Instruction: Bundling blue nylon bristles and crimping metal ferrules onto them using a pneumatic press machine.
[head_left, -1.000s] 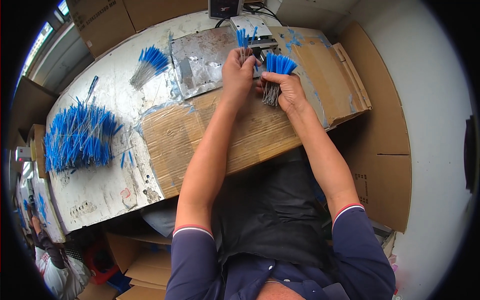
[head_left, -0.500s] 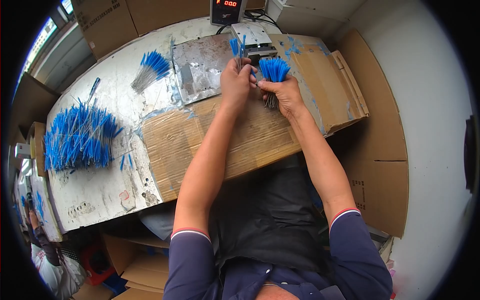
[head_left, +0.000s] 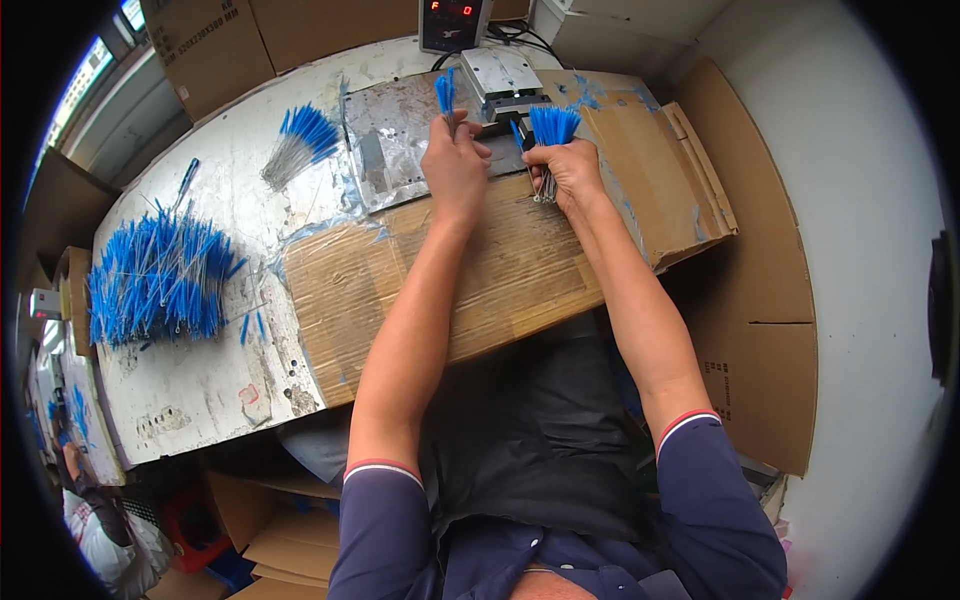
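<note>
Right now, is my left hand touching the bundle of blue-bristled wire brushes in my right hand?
Apart. The head view shows the metal plate in the gap between your left hand and the brush bundle in your right hand.

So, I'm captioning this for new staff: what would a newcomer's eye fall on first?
First, the big heap of blue-tipped wires on the left of the white table. Then the fuller blue-tipped bunch in the right grip, and the thinner bunch in the left grip.
</note>
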